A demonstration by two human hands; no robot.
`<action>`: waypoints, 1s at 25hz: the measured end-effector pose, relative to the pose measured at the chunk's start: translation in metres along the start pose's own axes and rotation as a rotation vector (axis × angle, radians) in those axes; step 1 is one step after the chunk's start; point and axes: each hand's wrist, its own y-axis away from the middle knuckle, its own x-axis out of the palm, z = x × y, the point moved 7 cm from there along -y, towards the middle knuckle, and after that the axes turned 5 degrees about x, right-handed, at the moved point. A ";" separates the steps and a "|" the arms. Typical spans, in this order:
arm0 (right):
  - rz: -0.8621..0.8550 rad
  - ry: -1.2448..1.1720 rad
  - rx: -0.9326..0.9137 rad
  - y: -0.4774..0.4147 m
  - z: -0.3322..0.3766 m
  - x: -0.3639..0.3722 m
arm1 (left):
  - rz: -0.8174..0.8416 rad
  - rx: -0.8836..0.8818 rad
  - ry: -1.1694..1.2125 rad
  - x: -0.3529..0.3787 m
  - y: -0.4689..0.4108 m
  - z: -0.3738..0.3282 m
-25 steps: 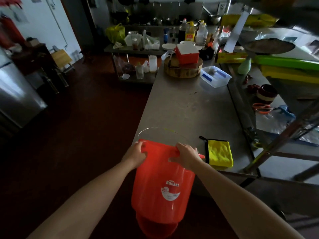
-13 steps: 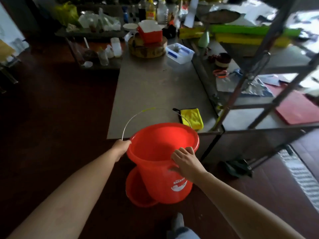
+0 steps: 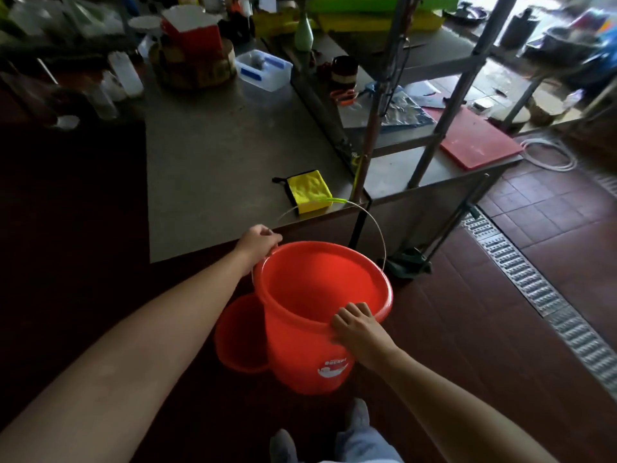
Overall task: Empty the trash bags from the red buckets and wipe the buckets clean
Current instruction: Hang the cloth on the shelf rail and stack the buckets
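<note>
The round red plastic bucket (image 3: 310,315), tipped before, is now upright. The left hand (image 3: 258,240) and right hand (image 3: 355,324) curl fingers round its rim. Wiping seems next, as the yellow cloth (image 3: 309,192) lies beyond the fingers.

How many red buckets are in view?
2. The held bucket, left hand and right hand at its rim; the second bucket lower, partly hidden behind it. Others may be hidden.

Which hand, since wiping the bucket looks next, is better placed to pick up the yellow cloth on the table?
Probably the left. The left hand grips the far rim of the red bucket beside the table edge, nearest the yellow cloth. The right hand holds the near rim and must reach across it.
</note>
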 end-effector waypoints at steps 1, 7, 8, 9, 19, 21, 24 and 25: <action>-0.007 0.016 -0.005 0.004 -0.007 0.001 | 0.046 0.058 -0.052 0.015 -0.006 -0.019; 0.218 0.038 0.094 0.014 -0.074 0.018 | 0.321 0.378 -0.438 0.134 -0.012 -0.117; 0.311 0.033 0.134 0.013 -0.090 0.021 | 0.368 0.384 -0.511 0.155 -0.011 -0.120; 0.413 0.025 0.161 0.014 -0.107 0.023 | 0.390 0.379 -0.567 0.175 -0.013 -0.121; 0.410 -0.218 0.516 -0.014 -0.292 0.007 | 0.386 0.128 -0.614 0.282 -0.047 -0.061; 0.239 -0.220 0.522 -0.030 -0.315 0.007 | 0.372 0.098 -0.586 0.293 -0.054 -0.042; 0.390 -0.260 0.424 -0.060 -0.328 0.055 | 0.329 0.088 -0.552 0.298 -0.072 -0.017; 0.497 -0.260 0.385 -0.070 -0.330 0.077 | 0.308 0.107 -0.550 0.298 -0.083 -0.007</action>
